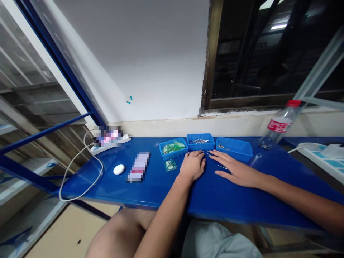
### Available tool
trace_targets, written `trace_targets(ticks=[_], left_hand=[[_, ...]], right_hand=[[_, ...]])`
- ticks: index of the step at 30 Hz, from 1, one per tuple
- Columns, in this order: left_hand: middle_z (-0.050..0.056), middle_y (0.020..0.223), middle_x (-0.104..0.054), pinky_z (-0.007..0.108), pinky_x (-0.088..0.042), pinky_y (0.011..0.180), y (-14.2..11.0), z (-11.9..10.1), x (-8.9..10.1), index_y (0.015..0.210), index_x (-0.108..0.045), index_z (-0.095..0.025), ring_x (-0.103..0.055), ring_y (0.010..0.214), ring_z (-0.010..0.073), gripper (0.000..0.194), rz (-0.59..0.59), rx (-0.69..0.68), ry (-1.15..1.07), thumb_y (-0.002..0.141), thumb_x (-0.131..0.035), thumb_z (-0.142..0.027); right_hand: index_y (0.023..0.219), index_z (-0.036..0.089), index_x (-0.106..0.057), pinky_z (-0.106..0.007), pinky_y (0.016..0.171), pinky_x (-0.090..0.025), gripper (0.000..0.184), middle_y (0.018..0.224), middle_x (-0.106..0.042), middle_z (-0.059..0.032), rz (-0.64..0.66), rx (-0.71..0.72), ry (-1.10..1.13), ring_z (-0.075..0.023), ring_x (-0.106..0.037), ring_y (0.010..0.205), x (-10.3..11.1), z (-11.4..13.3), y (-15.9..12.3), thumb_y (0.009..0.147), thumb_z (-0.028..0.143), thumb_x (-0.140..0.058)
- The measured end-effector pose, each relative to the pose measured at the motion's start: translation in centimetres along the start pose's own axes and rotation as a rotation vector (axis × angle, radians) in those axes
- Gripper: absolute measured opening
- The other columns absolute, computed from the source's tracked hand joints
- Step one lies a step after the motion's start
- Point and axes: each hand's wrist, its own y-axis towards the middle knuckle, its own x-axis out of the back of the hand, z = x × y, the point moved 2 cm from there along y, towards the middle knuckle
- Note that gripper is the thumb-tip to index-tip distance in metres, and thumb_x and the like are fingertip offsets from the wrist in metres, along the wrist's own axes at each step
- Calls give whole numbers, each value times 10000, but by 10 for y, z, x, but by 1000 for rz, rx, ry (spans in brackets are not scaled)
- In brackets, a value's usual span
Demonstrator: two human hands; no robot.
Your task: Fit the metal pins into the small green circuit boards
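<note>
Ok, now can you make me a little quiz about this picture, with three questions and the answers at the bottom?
1. How many small blue plastic bins are on the shiny blue tabletop?
2. True or false: the bare left hand is holding the clear plastic bottle with the red cap.
3. Which bin holds the heap of green plastic packets?
A) the left one
B) the middle one
C) the right one

Key:
1. Three.
2. False; the bottle is far over to the right, apart from that hand.
3. A.

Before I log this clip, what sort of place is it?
Probably an indoor small-parts work corner: a glossy blue tabletop set against a white painted wall, holding three blue rectangular plastic bins with small pieces inside.
</note>
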Motion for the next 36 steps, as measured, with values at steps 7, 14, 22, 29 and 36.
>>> trace_targets(ticks=[7,14,22,29,36], left_hand=[[88,1373,-707,435,-468,1102,2,-2,2,1288,-696,-186,-632,1267,253,366,-19,-50,2,1063,-424,-281],[84,1190,-775,362,-524,1009,1,-3,6,1095,-753,-177,-704,1091,237,283,-19,-120,-83,1025,-482,-227],[52,1088,-789,331,-550,964,-3,8,9,1019,-760,-215,-708,1029,230,186,-26,-69,-197,909,-618,-164],[54,1021,-782,352,-544,953,-4,8,12,957,-746,-212,-687,965,230,170,-37,-56,-215,894,-606,-139],[55,993,-727,294,-559,804,-4,12,12,1027,-635,-196,-691,868,193,243,-118,38,-351,810,-627,-88]], right_hand=[[1682,319,-247,-543,1305,-254,712,1768,-173,-53,12,-21,39,-321,-197,1613,-12,-4,2,1053,562,-476],[1670,275,-291,-547,1310,-234,683,1758,-210,-79,5,-30,82,-317,-177,1617,-18,-3,11,1066,553,-447],[1583,246,-469,-549,1265,-358,520,1655,-439,-123,-94,18,123,-309,-392,1540,-27,3,27,1085,394,-434],[1504,268,-580,-575,1257,-359,476,1617,-498,-100,-58,6,88,-324,-348,1561,-17,1,27,1062,431,-509],[1503,233,-583,-551,1241,-396,461,1568,-555,-117,-108,18,112,-305,-467,1496,-29,4,34,1061,337,-502]])
